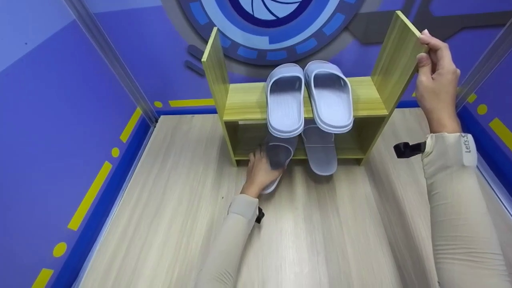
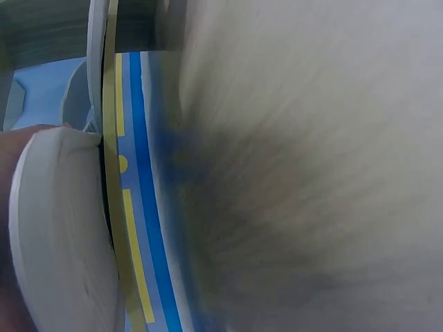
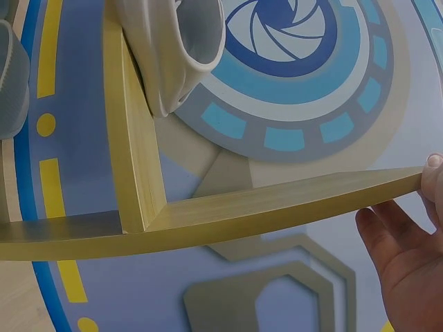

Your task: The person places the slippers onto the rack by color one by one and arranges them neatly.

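Observation:
A small wooden shoe rack [image 1: 246, 100] stands against the back wall. On its upper shelf sit two light grey slide slippers, a left one [image 1: 286, 106] and a right one [image 1: 332, 100], heels facing me. My left hand [image 1: 259, 171] grips the heel part of a grey slipper [image 1: 279, 154] at the lower shelf's left half; its toe end is shaded under the upper shelf. Beside it, another grey slipper [image 1: 321, 156] juts out over the shelf's front edge. With thumb and fingers, my right hand [image 1: 440, 80] holds the top corner of the rack's right side panel [image 3: 297, 200].
Purple-blue walls [image 1: 92, 120] with yellow dashes close in at the left, back and right. Pale wood-grain floor [image 1: 320, 232] lies in front of the rack. The left side panel [image 1: 216, 72] rises above the upper shelf.

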The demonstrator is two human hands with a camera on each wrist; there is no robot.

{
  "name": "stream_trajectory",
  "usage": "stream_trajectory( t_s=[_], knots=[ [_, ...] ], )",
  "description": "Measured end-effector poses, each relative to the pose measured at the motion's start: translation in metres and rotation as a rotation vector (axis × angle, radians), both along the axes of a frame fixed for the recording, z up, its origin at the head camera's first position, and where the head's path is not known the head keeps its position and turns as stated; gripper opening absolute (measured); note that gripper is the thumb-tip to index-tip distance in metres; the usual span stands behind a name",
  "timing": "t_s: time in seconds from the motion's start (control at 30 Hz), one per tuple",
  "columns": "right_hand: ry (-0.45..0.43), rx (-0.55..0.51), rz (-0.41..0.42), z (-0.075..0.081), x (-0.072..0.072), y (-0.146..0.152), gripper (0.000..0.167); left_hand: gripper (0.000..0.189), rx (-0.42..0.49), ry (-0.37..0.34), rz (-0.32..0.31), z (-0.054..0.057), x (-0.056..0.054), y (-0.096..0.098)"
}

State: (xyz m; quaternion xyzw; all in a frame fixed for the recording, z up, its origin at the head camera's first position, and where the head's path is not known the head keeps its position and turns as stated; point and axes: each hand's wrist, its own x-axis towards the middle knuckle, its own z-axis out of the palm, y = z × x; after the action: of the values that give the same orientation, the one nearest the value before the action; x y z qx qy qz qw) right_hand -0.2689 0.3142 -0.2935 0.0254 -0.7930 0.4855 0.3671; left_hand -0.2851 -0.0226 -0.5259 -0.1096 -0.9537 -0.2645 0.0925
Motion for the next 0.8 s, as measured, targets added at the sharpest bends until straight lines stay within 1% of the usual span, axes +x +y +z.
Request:
stream_trajectory(
  t_s=[0.13, 0.27, 0.37, 0.6, 0.8],
  knots=[
    [0.006, -0.004, -0.003, 0.001, 0.001, 0.001, 0.033, 0.091, 0.026, -0.002, 0.005, 0.001, -0.002, 0.007],
    [0.001, 0.0, -0.012, 0.001, 0.002, 0.001, 0.033, 0.094, 0.052, 0.007, 0.022, 0.001, -0.003, 0.014],
    [0.0, 0.001, -0.015, 0.002, 0.002, 0.001, 0.034, 0.098, 0.053, 0.017, 0.044, 0.001, -0.005, 0.019],
    [0.014, 0.002, -0.007, 0.0, -0.001, 0.001, 0.033, 0.1, 0.053, 0.038, 0.089, 0.0, -0.009, 0.026],
    [0.022, 0.005, 0.001, -0.001, 0.0, 0.0, 0.034, 0.102, 0.079, 0.068, 0.087, -0.004, -0.013, 0.028]
  ],
)
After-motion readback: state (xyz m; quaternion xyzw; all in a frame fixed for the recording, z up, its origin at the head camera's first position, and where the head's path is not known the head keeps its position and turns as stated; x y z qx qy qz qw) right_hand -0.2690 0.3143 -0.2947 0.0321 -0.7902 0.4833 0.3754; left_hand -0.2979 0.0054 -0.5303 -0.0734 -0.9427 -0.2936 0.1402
